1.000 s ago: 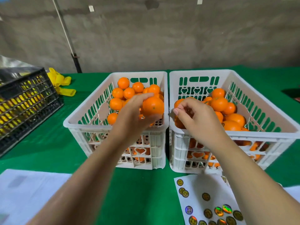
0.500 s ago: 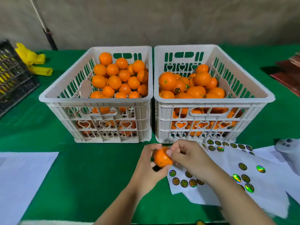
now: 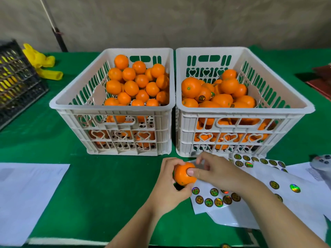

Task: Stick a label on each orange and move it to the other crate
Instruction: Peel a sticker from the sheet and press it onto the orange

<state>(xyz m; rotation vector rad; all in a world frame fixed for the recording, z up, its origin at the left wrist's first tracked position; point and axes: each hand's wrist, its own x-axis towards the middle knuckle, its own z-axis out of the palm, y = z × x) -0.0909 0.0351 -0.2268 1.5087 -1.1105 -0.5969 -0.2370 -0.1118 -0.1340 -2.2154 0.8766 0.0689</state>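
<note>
Two white crates stand side by side on the green table. The left crate [image 3: 111, 108] holds plain oranges. In the right crate [image 3: 247, 110] several oranges carry round stickers. In front of the crates my left hand [image 3: 166, 190] grips one orange [image 3: 182, 176] from below and the side. My right hand [image 3: 218, 170] presses its thumb on the top of that orange, its other fingers bent above it. A white sheet of round holographic labels [image 3: 215, 199] lies under both hands. Whether a label sits under the thumb is hidden.
More label sheets [image 3: 286, 190] spread to the right. White papers [image 3: 26, 197] lie at the near left. A black crate [image 3: 18, 83] and yellow gloves [image 3: 43, 63] sit at the far left, dark red items [image 3: 322, 79] at the right edge.
My left hand carried an orange from the left crate down to the table front. My right hand came from the right crate and now presses its thumb on that orange.
</note>
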